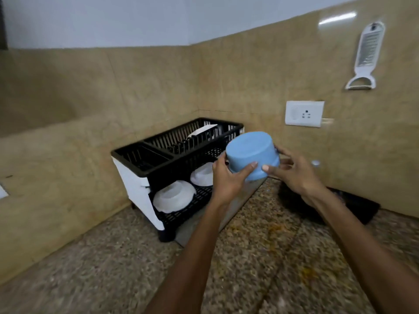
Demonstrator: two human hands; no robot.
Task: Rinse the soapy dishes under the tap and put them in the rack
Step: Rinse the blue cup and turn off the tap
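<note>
A light blue pot (251,152) is upside down in the air, held between both hands just right of the black two-tier dish rack (158,165). My left hand (229,177) grips its left side, thumb across the wall. My right hand (292,171) holds its right side, fingers curled round the rim. The rack stands in the counter's corner. Its upper tier holds a white plate (203,130) on edge. Two white bowls (173,196) (202,174) lie upside down on its lower tier.
A speckled granite counter (113,268) with yellow stains runs in front. A grey drain mat (204,223) lies under the rack. A dark object (353,207) lies by the right wall. A wall socket (303,113) and a white grater (367,55) hang on the tiles.
</note>
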